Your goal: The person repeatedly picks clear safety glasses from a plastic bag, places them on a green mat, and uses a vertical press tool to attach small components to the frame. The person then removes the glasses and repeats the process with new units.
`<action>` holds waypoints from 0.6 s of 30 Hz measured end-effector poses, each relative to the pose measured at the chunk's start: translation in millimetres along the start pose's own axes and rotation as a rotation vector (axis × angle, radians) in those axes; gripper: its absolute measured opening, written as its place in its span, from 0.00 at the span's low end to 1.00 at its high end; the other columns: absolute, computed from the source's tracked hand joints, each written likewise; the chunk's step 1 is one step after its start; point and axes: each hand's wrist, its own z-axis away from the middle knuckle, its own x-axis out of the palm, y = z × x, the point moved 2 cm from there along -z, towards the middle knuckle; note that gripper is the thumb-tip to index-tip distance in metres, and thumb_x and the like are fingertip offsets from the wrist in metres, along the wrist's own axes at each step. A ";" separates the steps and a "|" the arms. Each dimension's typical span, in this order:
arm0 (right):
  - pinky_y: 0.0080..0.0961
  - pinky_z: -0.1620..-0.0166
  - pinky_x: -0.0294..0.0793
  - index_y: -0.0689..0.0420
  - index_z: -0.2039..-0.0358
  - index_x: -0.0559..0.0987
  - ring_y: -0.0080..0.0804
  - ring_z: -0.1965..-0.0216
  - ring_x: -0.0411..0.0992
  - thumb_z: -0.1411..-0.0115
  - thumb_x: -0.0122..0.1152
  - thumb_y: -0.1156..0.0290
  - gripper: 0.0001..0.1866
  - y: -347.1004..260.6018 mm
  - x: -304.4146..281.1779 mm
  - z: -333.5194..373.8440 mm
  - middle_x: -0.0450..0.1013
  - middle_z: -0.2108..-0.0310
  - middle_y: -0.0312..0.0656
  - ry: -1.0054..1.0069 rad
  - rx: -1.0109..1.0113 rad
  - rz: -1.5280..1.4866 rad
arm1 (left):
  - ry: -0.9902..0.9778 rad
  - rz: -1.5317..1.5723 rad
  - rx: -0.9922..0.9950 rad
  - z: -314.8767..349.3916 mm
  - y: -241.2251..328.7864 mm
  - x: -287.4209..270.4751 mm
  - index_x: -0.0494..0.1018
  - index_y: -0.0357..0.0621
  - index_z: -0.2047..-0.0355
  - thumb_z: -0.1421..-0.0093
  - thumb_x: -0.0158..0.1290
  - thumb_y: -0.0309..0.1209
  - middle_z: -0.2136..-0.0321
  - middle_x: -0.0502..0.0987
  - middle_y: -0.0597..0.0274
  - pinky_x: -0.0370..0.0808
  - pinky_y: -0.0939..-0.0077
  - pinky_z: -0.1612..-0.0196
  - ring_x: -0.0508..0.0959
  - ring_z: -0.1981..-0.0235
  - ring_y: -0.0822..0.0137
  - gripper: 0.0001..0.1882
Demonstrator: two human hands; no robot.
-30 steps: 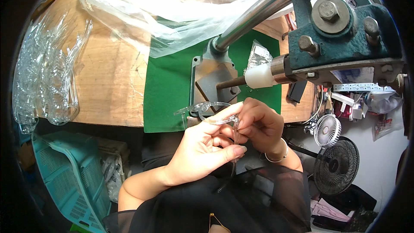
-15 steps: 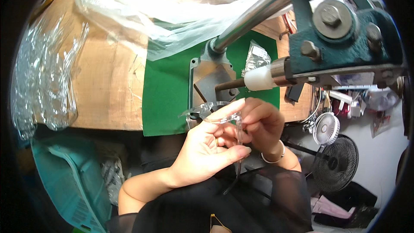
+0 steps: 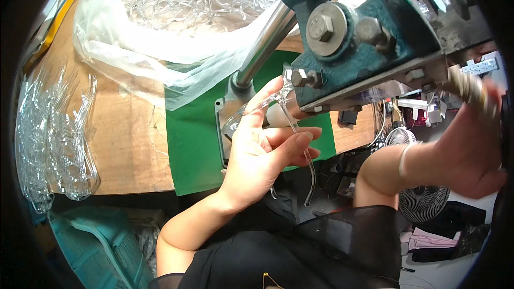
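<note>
In my left hand point(image 3: 249, 152) is a clear plastic eyeglass frame point(image 3: 289, 114), pinched between thumb and fingers. One of its temples hangs down past my thumb toward my lap. The frame's upper corner is close under the head of a dark green hand press point(image 3: 342, 69), and whether they touch cannot be made out. The press's white plastic sleeve point(image 3: 279, 115) shows partly behind my fingers. My right hand point(image 3: 471, 152) is raised at the far right beside the end of the press's metal arm. Motion smears its fingers, so its grip is unclear.
A green mat point(image 3: 187, 144) lies under the press on the wooden table point(image 3: 128, 150). Many clear frames point(image 3: 56, 139) are heaped at the left. Behind them, a plastic bag point(image 3: 123, 56) holds more clear pieces. A teal basket point(image 3: 99, 246) stands lower left; a black fan point(image 3: 425, 203) is at right.
My right hand has left the eyeglass frame and swung up to the far right. My left hand has raised the frame toward the press head. The whole view has shifted.
</note>
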 end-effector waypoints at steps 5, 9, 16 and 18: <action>0.29 0.45 0.48 0.46 0.68 0.74 0.22 0.64 0.61 0.58 0.69 0.53 0.19 7.3 9.7 50.1 0.65 0.71 0.26 0.154 -0.228 -0.113 | 0.037 0.092 -0.074 -4.8 -2.7 5.1 0.39 0.51 0.37 0.43 0.53 0.23 0.65 0.77 0.50 0.77 0.77 0.66 0.79 0.70 0.67 0.40; 0.25 0.50 0.51 0.43 0.77 0.72 0.18 0.71 0.59 0.58 0.69 0.51 0.16 12.8 23.1 64.6 0.62 0.77 0.23 0.153 -0.254 0.014 | 0.069 0.079 -0.053 -9.4 -9.9 6.0 0.48 0.49 0.43 0.42 0.52 0.25 0.65 0.77 0.54 0.78 0.77 0.66 0.79 0.69 0.67 0.32; 0.36 0.40 0.47 0.64 0.60 0.68 0.37 0.54 0.62 0.47 0.53 0.52 0.26 -3.1 1.9 27.4 0.65 0.61 0.45 0.088 -0.008 -0.085 | 0.102 -0.031 0.017 -0.2 -6.6 6.6 0.44 0.49 0.38 0.44 0.52 0.19 0.65 0.76 0.56 0.77 0.79 0.64 0.78 0.66 0.71 0.38; 0.41 0.37 0.41 0.68 0.47 0.58 0.44 0.42 0.50 0.44 0.49 0.52 0.34 13.9 17.3 14.7 0.54 0.46 0.53 0.449 -0.127 -0.159 | 0.059 -0.082 0.082 4.7 -11.2 3.9 0.44 0.49 0.38 0.44 0.52 0.18 0.66 0.77 0.55 0.76 0.80 0.62 0.77 0.66 0.71 0.39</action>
